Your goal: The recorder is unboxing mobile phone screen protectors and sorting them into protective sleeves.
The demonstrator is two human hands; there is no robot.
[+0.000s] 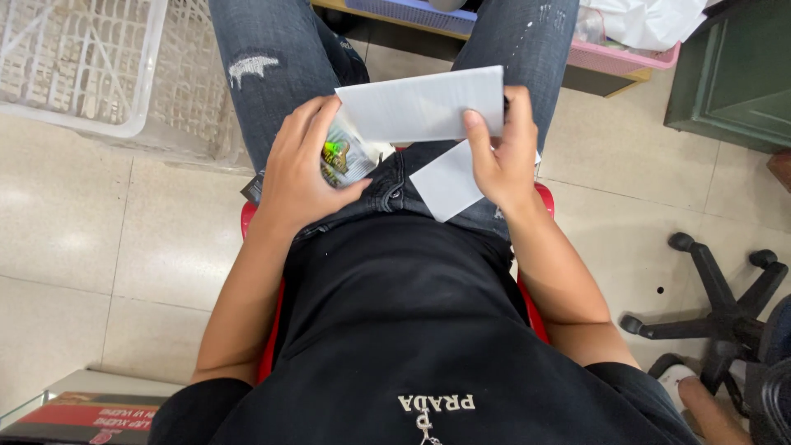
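While my left hand [301, 169] half hides a shiny packet [344, 156], gripping it, my right hand [503, 152] pinches the white sheet [424, 103] just beside.

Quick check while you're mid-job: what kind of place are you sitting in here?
Probably a small workshop or packing room, not a home. The person sits on a red stool over a tiled floor, with white plastic crates stacked ahead, a pink tray of bagged goods and an office chair base nearby.

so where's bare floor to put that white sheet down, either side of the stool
Bare tile lies on the left, between the white basket and the flat box. On the right, tile is free between the green cabinet and the chair base. The lap is crowded: left hand, right hand, white sheet.
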